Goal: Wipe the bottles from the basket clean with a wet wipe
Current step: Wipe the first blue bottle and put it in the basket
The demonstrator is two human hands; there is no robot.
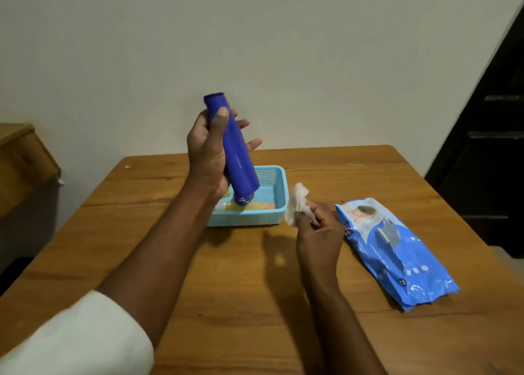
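Note:
My left hand point(208, 150) grips a tall dark blue bottle point(236, 153), held tilted above the light blue mesh basket point(276, 182) with its cap end pointing down into the basket. Thumb and fingers wrap around the bottle's upper half. My right hand point(319, 233) pinches a crumpled white wet wipe point(296, 203) just right of the basket, a short gap away from the bottle. A pale yellow-and-orange item point(259, 206) lies flat in the basket under the bottle, partly hidden.
A blue pack of wet wipes point(397, 252) lies on the wooden table point(226, 289) to the right of my right hand. A wooden cabinet point(22, 153) stands at the left, a dark door point(487, 148) at the right, a plain wall behind.

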